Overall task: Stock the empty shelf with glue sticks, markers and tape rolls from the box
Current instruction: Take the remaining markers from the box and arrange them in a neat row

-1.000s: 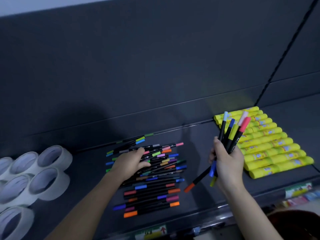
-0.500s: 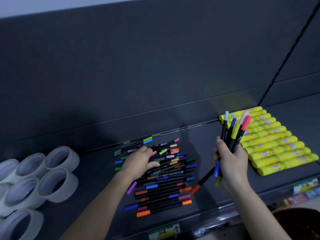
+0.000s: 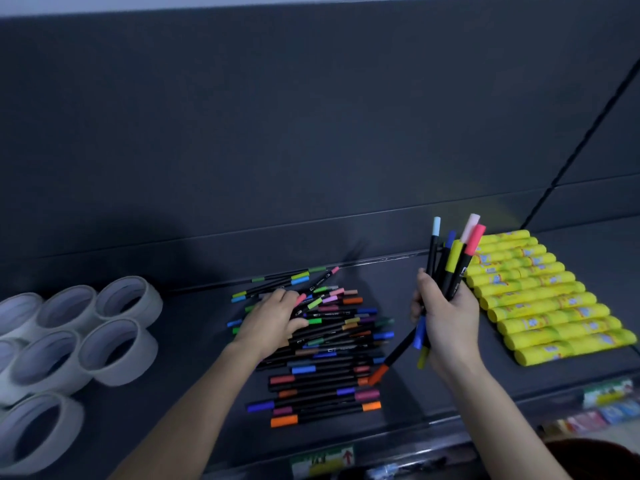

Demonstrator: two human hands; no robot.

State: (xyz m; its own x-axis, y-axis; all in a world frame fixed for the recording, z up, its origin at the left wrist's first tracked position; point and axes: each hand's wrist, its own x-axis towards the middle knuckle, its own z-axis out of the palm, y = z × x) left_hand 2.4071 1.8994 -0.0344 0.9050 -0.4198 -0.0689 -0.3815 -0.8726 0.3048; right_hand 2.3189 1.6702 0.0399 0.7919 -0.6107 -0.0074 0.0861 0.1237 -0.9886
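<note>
bare left hand (image 3: 272, 322) and right hand (image 3: 448, 320)

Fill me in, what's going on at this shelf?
A person is stocking the shelf. The right hand holds a bunch of markers upright. The left hand lies on the marker pile mid-shelf, fingers spread over it. Tape rolls sit at the left, and glue sticks lie in a neat row at the right. No box is in view.

Dark back panel (image 3: 311, 116), green-and-white arrow label (image 3: 322, 460), blurred coloured packets (image 3: 609, 407) lower right.
</note>
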